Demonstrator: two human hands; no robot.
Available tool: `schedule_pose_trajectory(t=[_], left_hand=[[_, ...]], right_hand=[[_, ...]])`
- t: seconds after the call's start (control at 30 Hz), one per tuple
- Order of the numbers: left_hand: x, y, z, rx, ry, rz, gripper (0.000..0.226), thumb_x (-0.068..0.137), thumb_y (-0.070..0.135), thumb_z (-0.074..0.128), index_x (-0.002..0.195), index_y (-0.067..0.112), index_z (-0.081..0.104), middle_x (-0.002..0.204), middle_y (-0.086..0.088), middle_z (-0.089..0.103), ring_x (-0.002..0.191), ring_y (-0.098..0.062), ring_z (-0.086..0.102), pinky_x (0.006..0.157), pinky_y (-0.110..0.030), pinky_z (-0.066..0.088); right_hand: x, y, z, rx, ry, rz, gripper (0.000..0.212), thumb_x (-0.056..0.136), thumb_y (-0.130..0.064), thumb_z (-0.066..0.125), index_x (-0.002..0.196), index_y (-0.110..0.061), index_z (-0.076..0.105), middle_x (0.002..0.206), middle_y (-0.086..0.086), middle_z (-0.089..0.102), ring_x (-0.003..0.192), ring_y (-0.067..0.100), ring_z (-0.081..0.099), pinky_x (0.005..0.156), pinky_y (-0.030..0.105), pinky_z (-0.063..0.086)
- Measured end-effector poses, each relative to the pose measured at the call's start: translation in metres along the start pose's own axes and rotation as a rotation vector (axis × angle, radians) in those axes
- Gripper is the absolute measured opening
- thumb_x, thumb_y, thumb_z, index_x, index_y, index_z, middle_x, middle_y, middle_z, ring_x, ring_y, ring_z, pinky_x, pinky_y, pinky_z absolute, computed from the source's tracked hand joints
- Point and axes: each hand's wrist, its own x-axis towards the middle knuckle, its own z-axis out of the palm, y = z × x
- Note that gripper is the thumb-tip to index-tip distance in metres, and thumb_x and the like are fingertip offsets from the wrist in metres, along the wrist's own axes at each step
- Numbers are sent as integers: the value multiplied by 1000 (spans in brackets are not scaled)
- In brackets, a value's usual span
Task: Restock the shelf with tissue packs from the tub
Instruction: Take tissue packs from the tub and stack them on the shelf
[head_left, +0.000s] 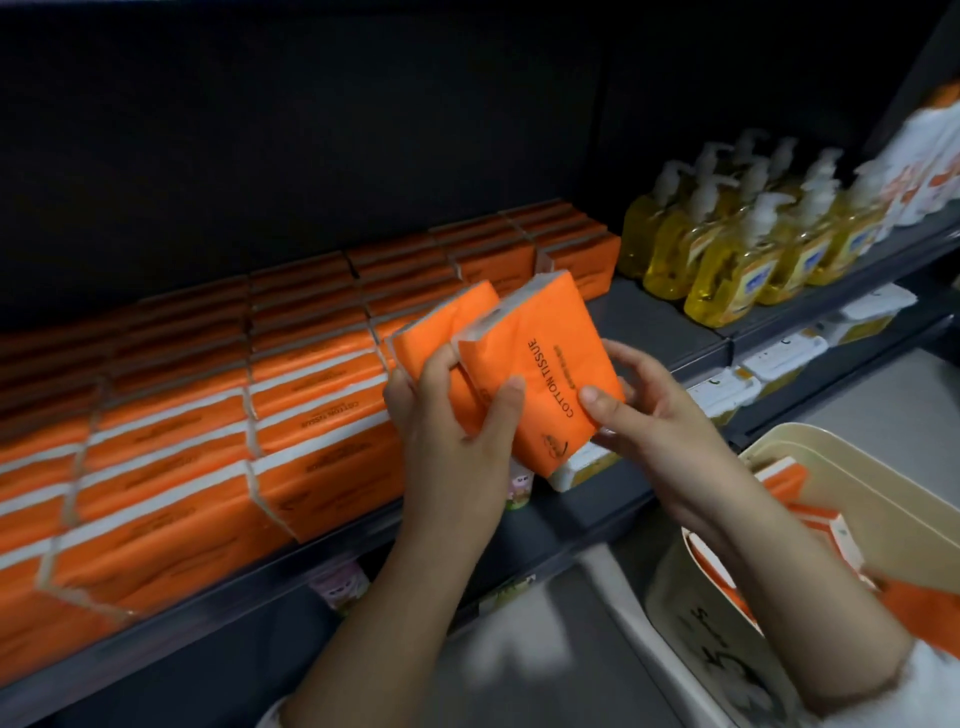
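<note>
Two orange tissue packs are held in front of the shelf. My left hand (452, 415) grips the left pack (441, 327) and also has its thumb on the right pack (545, 353), which reads "COTTON TISSUE". My right hand (644, 405) holds that right pack by its right edge. Rows of the same orange packs (234, 431) fill the dark shelf (649, 317) to the left. The cream tub (779, 467) stands at the lower right with several orange packs (789, 478) inside.
Yellow pump soap bottles (743, 244) stand on the shelf to the right, beyond a bare gap. White and orange bags (930, 161) sit at the far right. A lower shelf holds small white and yellow boxes (779, 358). Grey floor lies below.
</note>
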Motion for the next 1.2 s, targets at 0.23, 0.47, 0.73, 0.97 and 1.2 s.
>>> schedule_pose_trajectory(t=[0.23, 0.47, 0.73, 0.97, 1.2], left_hand=[[2, 1, 0, -52, -16, -10, 44, 80, 42, 63, 120, 40, 46, 131, 11, 29, 115, 2, 42, 88, -19, 47], [11, 12, -16, -133, 33, -48, 61, 69, 54, 58, 126, 48, 38, 140, 12, 21, 80, 39, 34, 59, 9, 34], [6, 14, -10, 28, -129, -10, 51, 62, 64, 49, 109, 46, 50, 124, 13, 30, 104, 14, 39, 69, 9, 29], [9, 3, -17, 344, -161, 241, 23, 80, 37, 63, 102, 33, 57, 131, 14, 24, 103, 14, 34, 78, 2, 31], [4, 6, -16, 533, -239, 327, 33, 77, 41, 59, 108, 34, 55, 141, 12, 20, 122, -11, 34, 94, -28, 40]], right_hand=[[3, 0, 7, 161, 7, 43, 39, 77, -14, 64, 114, -19, 56, 93, -7, 72, 83, 11, 70, 65, 24, 55], [4, -2, 11, 257, 51, 92, 30, 86, -6, 59, 115, -9, 55, 98, 3, 70, 81, 12, 70, 72, 27, 59], [2, 1, 27, 682, -147, 210, 50, 78, -16, 58, 127, -7, 52, 122, 16, 63, 108, 26, 63, 88, 34, 54], [2, -1, 14, -265, 163, -133, 99, 65, -11, 82, 139, -39, 22, 133, -5, 40, 115, 1, 50, 92, 22, 46], [4, -7, -2, -661, -34, -502, 78, 66, -19, 79, 124, -47, 37, 122, -14, 47, 107, -8, 49, 84, 11, 43]])
